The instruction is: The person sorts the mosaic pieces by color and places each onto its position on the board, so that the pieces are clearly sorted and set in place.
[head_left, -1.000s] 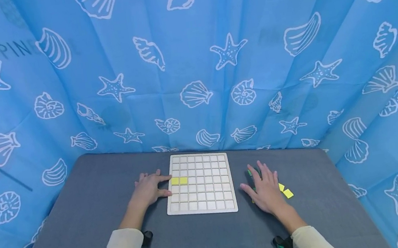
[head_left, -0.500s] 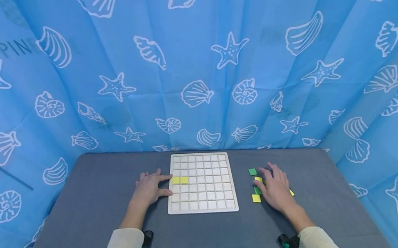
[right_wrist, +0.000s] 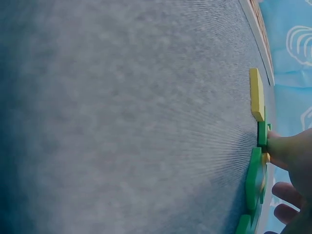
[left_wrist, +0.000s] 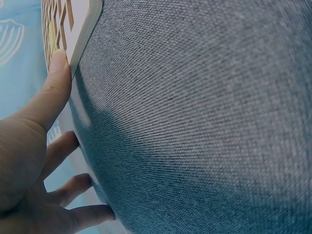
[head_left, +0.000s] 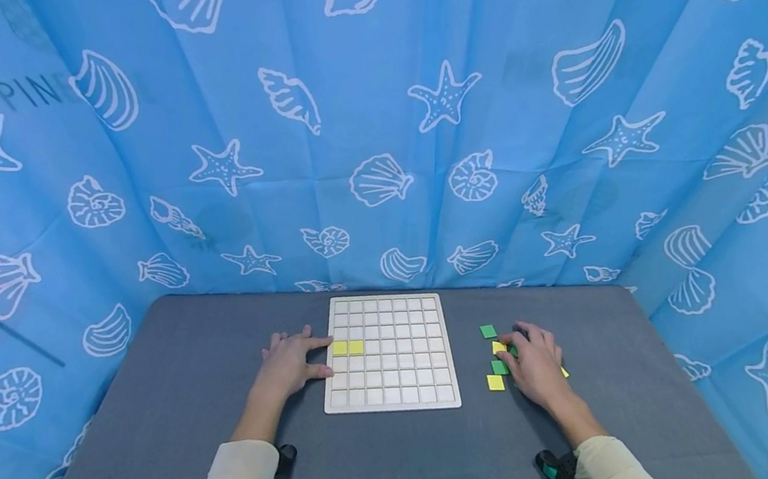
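While spread left fingers (head_left: 313,345) touch the board (head_left: 406,374), tiles (head_left: 495,383) neighbour right fingers (head_left: 533,333); grip unclear

The right hand (head_left: 541,368) masks part of a tile cluster; a green tile (head_left: 514,351) between thumb and fingers shows only in part, as does a yellow tile (head_left: 565,372) beyond the outer fingers. Whether those fingers pinch a tile cannot be told. The right-wrist frame crops the hand and a green block (right_wrist: 243,225) beside its fingers; the surface (right_wrist: 63,146) farther from them blurs. Left-wrist framing trims the left hand (left_wrist: 24,161) and the board (left_wrist: 82,29) above its fingers.
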A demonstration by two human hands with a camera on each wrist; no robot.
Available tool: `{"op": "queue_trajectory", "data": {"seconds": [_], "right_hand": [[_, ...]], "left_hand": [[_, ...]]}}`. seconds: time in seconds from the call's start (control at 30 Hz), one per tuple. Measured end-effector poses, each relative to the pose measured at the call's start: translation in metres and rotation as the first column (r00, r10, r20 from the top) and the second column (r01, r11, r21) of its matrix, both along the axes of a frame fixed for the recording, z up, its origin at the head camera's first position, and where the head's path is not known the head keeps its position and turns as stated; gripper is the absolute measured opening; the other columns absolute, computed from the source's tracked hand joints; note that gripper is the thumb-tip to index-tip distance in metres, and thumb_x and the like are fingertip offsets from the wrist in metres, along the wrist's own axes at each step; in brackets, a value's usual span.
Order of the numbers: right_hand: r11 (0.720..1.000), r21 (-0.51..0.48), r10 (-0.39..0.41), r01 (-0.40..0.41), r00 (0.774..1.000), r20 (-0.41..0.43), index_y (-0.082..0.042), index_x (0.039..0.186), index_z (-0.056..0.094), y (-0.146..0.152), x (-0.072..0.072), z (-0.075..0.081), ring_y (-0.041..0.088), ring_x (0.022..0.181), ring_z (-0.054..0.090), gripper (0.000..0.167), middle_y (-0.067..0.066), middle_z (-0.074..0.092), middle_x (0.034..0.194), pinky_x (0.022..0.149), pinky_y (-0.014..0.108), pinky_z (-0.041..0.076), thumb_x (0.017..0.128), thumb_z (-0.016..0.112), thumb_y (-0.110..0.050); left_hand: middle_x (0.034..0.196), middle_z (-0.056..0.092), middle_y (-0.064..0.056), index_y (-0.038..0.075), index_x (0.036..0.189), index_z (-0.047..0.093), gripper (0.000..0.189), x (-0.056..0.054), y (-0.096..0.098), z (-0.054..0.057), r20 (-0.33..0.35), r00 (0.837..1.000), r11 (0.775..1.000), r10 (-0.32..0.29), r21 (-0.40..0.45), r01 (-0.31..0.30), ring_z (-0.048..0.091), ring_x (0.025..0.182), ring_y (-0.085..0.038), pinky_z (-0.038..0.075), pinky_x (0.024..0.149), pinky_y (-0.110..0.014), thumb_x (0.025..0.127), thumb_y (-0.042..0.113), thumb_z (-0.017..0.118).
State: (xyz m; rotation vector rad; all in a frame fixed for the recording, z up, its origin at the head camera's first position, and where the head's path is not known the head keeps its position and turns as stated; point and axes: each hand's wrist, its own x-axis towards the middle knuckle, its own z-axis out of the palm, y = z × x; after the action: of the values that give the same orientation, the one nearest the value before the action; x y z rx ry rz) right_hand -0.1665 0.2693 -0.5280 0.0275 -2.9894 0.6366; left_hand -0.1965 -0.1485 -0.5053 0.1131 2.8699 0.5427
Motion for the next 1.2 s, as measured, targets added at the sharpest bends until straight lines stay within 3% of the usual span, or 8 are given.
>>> {"op": "queue_trajectory", "data": {"seconds": [0.47, 0.63, 0.83, 0.97, 1.2], "right_hand": [[0.998, -0.066, 0.021, -0.025, 0.998, -0.056, -0.009, 0.097, 0.063, -0.003, -0.004, 0.011, 0.045, 0.133, 0.037, 0.013, 0.022, 0.051, 0.144, 0.107, 0.064, 0.028, 0.097, 0.071, -0.019], [0.995, -0.081, 0.05, -0.055, 0.996, -0.07, -0.008, 0.099, 0.062, -0.006, -0.004, 0.014, 0.042, 0.123, 0.046, 0.012, 0.021, 0.058, 0.134, 0.102, 0.06, 0.037, 0.097, 0.071, -0.017], [0.988, -0.134, 0.069, -0.077, 0.996, -0.058, -0.006, 0.104, 0.059, -0.016, -0.006, 0.018, 0.025, 0.091, 0.059, 0.014, 0.012, 0.066, 0.102, 0.079, 0.04, 0.049, 0.098, 0.069, -0.013], [0.983, -0.165, 0.069, -0.075, 0.997, -0.042, -0.008, 0.107, 0.059, -0.022, -0.007, 0.018, 0.018, 0.084, 0.06, 0.014, 0.009, 0.069, 0.099, 0.072, 0.031, 0.049, 0.098, 0.069, -0.013], [0.975, -0.21, 0.065, -0.072, 0.997, -0.041, -0.01, 0.112, 0.065, -0.034, -0.011, 0.023, 0.016, 0.085, 0.058, 0.015, 0.006, 0.069, 0.1, 0.071, 0.026, 0.048, 0.098, 0.069, -0.014]], "left_hand": [[0.164, 0.038, -0.017, 0.032, 0.145, 0.059, 0.066, 0.001, 0.0, 0.004, 0.009, 1.0, 1.0, 0.003, -0.004, -0.003, 0.029, 0.147, -0.056, 0.026, 0.11, -0.08, 0.084, 0.041, 0.081], [0.164, 0.037, -0.016, 0.033, 0.145, 0.059, 0.065, 0.001, 0.0, 0.003, 0.016, 1.0, 1.0, 0.003, -0.001, -0.003, 0.028, 0.148, -0.056, 0.025, 0.111, -0.08, 0.084, 0.041, 0.081], [0.164, 0.037, -0.016, 0.033, 0.145, 0.059, 0.065, 0.0, 0.0, 0.002, 0.01, 1.0, 1.0, -0.005, -0.002, 0.005, 0.028, 0.148, -0.056, 0.025, 0.11, -0.08, 0.084, 0.042, 0.081], [0.164, 0.037, -0.016, 0.033, 0.145, 0.059, 0.065, 0.0, 0.0, 0.001, 0.008, 1.0, 1.0, -0.004, -0.002, 0.004, 0.028, 0.148, -0.056, 0.025, 0.11, -0.08, 0.084, 0.042, 0.081], [0.164, 0.037, -0.016, 0.033, 0.145, 0.058, 0.065, 0.001, 0.0, 0.001, 0.01, 1.0, 1.0, -0.001, -0.006, 0.001, 0.028, 0.148, -0.056, 0.026, 0.11, -0.08, 0.084, 0.042, 0.08]]}}
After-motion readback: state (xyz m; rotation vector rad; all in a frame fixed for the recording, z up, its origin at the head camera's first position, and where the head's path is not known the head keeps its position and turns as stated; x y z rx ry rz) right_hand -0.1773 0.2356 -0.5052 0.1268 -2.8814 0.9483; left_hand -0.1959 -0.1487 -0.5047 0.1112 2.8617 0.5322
